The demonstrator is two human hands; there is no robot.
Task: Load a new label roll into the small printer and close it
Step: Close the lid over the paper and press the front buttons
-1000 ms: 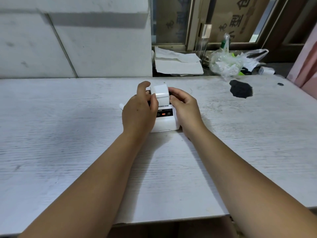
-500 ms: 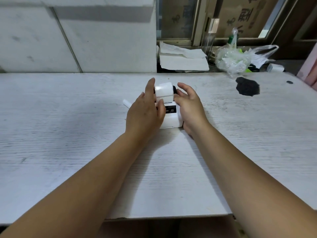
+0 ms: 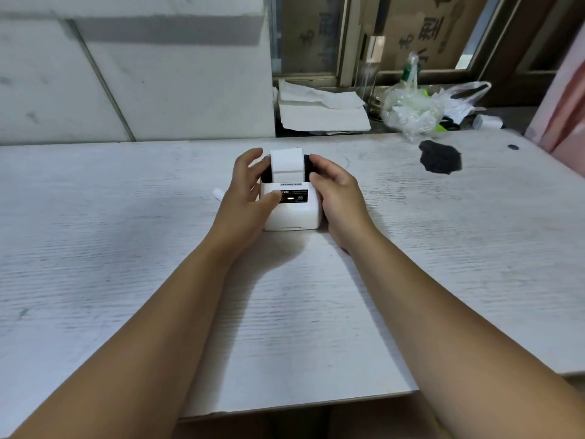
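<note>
From the near edge of the white table (image 3: 126,248) I see both forearms reaching in. At mid-table stands the small printer (image 3: 296,213). I have the left hand (image 3: 245,198) wrapped round its left side, thumb laid across the front panel. The right hand (image 3: 338,198) curls round the right side, fingertips at the top edge. The label roll (image 3: 286,164) sits in the open top bay between them. Farther back lie a black stain (image 3: 440,158), then papers (image 3: 319,112) and a plastic bag (image 3: 411,110).

Left side of printer (image 3: 292,213) hidden behind left grip (image 3: 245,198); panel lettering too small to read; white object (image 3: 218,194) beyond wrist partly covered
</note>
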